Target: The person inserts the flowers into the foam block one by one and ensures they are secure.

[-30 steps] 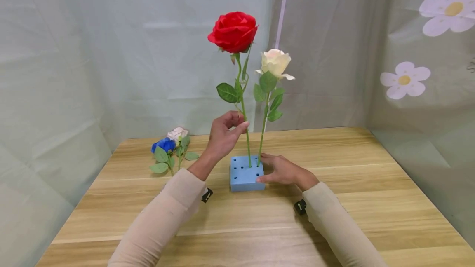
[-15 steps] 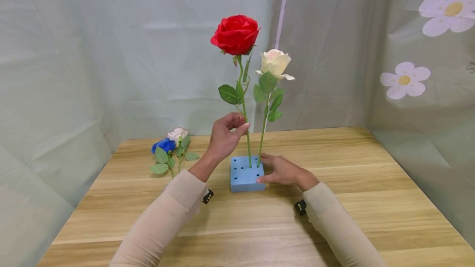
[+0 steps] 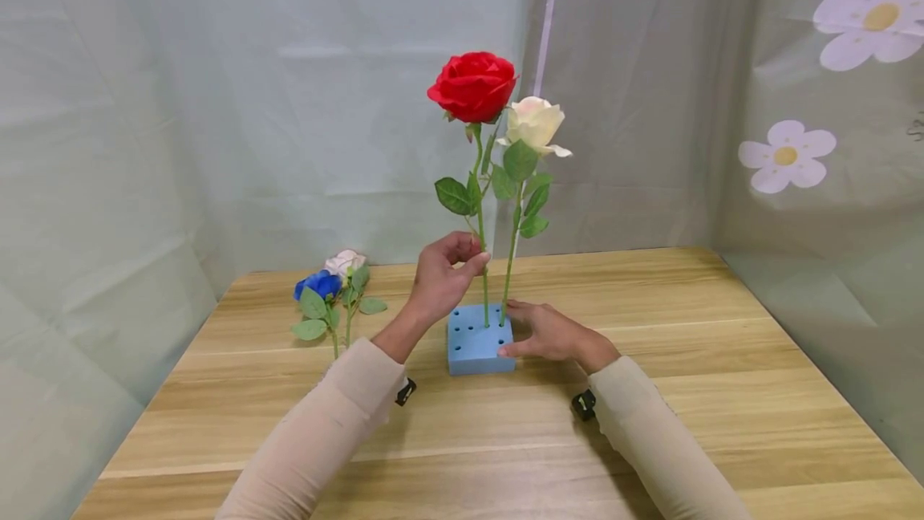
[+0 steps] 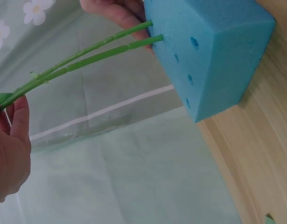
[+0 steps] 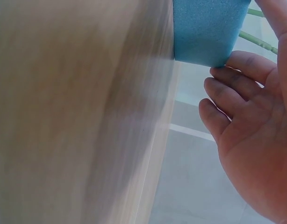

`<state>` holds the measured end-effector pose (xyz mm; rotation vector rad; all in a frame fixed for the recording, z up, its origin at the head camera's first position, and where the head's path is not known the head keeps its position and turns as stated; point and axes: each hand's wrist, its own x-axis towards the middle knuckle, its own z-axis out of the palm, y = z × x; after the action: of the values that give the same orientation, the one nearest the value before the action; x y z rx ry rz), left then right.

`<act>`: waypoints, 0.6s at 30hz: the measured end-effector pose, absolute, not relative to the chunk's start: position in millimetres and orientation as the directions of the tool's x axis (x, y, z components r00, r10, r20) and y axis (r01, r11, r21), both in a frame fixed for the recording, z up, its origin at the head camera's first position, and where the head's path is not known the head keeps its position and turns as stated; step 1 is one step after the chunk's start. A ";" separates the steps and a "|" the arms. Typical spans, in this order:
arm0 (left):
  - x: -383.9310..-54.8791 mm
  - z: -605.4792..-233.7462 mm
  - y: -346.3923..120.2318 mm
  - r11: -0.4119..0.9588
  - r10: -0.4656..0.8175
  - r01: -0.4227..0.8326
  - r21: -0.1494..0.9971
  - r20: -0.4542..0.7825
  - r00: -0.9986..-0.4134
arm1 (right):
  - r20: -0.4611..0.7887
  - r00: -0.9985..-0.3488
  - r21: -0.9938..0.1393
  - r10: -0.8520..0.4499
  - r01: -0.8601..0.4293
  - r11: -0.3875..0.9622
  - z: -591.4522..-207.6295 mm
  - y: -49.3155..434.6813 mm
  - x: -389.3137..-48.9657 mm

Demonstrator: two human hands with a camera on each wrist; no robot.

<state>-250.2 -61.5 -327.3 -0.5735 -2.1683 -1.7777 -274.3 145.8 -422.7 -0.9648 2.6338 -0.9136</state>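
Observation:
Thumb and fingers of my left hand (image 3: pixel 443 275) pinch the green stem of a tall red rose (image 3: pixel 472 88). Its stem's lower end enters a hole in a light blue foam block (image 3: pixel 480 363). To its right a cream-white rose (image 3: pixel 534 125) stands slightly tilted in another hole. My right hand (image 3: pixel 550 333) holds the block at its right side, thumb near the front corner and fingers toward the back. Both stems (image 4: pixel 101 53) run into the block's holed face in the left wrist view. In the right wrist view, fingertips (image 5: pixel 218 72) are right at the block's edge.
A blue rose (image 3: pixel 318 286) and a pale pink rose (image 3: pixel 345 263) with green leaves lie on the wooden table (image 3: pixel 433 456) at the back left. Several more holes show in the block's top. Light curtains (image 3: pixel 346 103) stand behind and at both sides.
My left hand has moved down and slightly right with the red rose, whose bloom now sits lower and closer to the white rose. The right hand and block stay in place.

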 end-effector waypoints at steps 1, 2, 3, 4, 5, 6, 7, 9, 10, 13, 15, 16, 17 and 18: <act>-253.4 -331.2 -62.0 0.163 0.128 0.471 0.867 0.455 -0.881 | 0.031 -0.770 -0.609 -0.637 -0.520 0.599 -422.6 145.8 -274.2; -253.1 -332.1 -62.2 0.161 0.127 0.473 0.866 0.457 -0.880 | 0.029 -0.771 -0.608 -0.637 -0.519 0.601 -422.2 145.7 -274.0; -253.0 -332.8 -62.2 0.162 0.126 0.478 0.864 0.462 -0.878 | 0.027 -0.772 -0.605 -0.635 -0.518 0.604 -422.1 145.6 -274.0; -253.1 -333.4 -62.1 0.161 0.126 0.480 0.863 0.464 -0.877 | 0.025 -0.773 -0.604 -0.633 -0.517 0.607 -422.0 145.6 -274.0; -253.1 -333.8 -62.0 0.159 0.126 0.480 0.863 0.464 -0.877 | 0.025 -0.774 -0.602 -0.633 -0.517 0.609 -421.9 145.6 -274.1; -253.2 -334.4 -61.8 0.159 0.125 0.480 0.863 0.464 -0.877 | 0.025 -0.774 -0.601 -0.632 -0.517 0.610 -421.9 145.7 -274.1; -253.8 -335.0 -61.7 0.160 0.124 0.479 0.863 0.463 -0.877 | 0.027 -0.774 -0.598 -0.633 -0.520 0.610 -422.0 145.7 -274.3; -253.7 -335.6 -61.5 0.155 0.123 0.475 0.866 0.460 -0.879 | 0.031 -0.772 -0.595 -0.635 -0.524 0.609 -422.5 145.6 -274.6; -253.7 -335.8 -61.4 0.153 0.123 0.472 0.868 0.457 -0.881 | 0.033 -0.771 -0.594 -0.636 -0.527 0.608 -422.7 145.6 -274.7; -253.2 -336.4 -61.8 0.154 0.120 0.463 0.873 0.449 -0.885 | 0.038 -0.769 -0.590 -0.638 -0.532 0.607 -423.2 145.4 -274.8; -252.9 -336.7 -61.8 0.157 0.117 0.461 0.873 0.447 -0.887 | 0.037 -0.771 -0.592 -0.636 -0.529 0.608 -423.1 145.4 -274.6; -252.8 -336.7 -61.6 0.159 0.116 0.463 0.872 0.449 -0.886 | 0.037 -0.771 -0.593 -0.636 -0.529 0.607 -423.0 145.4 -274.5; -252.6 -336.5 -61.4 0.161 0.115 0.463 0.872 0.449 -0.886 | 0.036 -0.772 -0.594 -0.635 -0.527 0.608 -423.0 145.5 -274.5; -252.5 -336.3 -61.1 0.163 0.115 0.463 0.871 0.449 -0.886 | 0.036 -0.773 -0.592 -0.634 -0.527 0.609 -423.0 145.5 -274.6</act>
<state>-252.5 -61.1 -336.3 -0.5567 -2.1649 -1.7828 -274.6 145.5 -423.0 -0.9679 2.6556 -0.8913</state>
